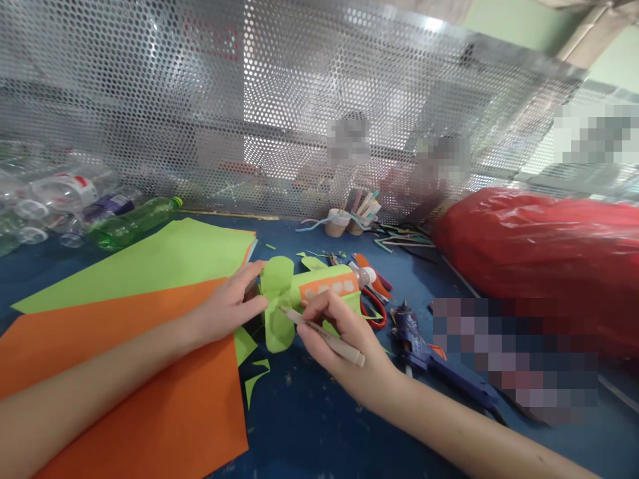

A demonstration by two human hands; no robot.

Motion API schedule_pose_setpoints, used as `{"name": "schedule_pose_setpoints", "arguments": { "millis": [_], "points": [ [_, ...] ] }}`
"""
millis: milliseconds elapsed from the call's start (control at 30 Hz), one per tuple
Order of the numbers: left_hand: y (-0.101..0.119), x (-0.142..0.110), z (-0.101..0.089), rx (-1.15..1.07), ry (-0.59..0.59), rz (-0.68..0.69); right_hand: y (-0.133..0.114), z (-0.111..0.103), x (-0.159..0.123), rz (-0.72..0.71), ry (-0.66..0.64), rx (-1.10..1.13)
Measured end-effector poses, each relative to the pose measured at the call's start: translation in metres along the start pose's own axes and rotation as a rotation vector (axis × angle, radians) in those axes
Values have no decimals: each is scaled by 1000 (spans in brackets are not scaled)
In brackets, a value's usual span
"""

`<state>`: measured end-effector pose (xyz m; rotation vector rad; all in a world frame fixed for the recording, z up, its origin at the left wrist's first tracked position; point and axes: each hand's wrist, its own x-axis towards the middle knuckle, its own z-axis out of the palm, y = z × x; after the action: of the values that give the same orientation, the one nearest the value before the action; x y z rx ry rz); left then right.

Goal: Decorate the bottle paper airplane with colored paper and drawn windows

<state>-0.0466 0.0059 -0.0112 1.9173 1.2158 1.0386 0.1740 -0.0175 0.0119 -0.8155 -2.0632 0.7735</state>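
A small plastic bottle wrapped in green paper [295, 291] lies on its side, its white-capped neck to the right. Around it runs an orange band [327, 289] with pale rounded patches. A green paper piece with rounded ends [279, 336] stands across its left end. My left hand [232, 299] grips that end between thumb and fingers; the exact contact is partly hidden. In my right hand [344, 332] is a white pen [347, 350], its tip at the green paper piece.
Orange [190, 412] and green sheets [164, 263] lie left. Plastic bottles [134, 223] stand behind them. Right are red-handled scissors [382, 318], a blue glue gun [429, 359] and a red plastic bag [539, 259]. Cups of sticks [337, 223] stand by the perforated metal screen [299, 86].
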Motion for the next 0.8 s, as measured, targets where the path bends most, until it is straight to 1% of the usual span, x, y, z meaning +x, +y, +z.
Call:
{"name": "schedule_pose_setpoints", "arguments": {
  "millis": [133,267,533,800],
  "points": [
    [6,-1,-2,-52,26,-78,-1,-1,0,-5,-6,-11],
    [8,0,-2,-48,27,-91,-2,-3,2,-18,-29,-6],
    [12,1,1,-67,36,-76,-7,-4,4,-19,-54,-31],
    [7,1,2,-76,17,-58,-7,-4,4,-31,-75,-91]
  ]
}}
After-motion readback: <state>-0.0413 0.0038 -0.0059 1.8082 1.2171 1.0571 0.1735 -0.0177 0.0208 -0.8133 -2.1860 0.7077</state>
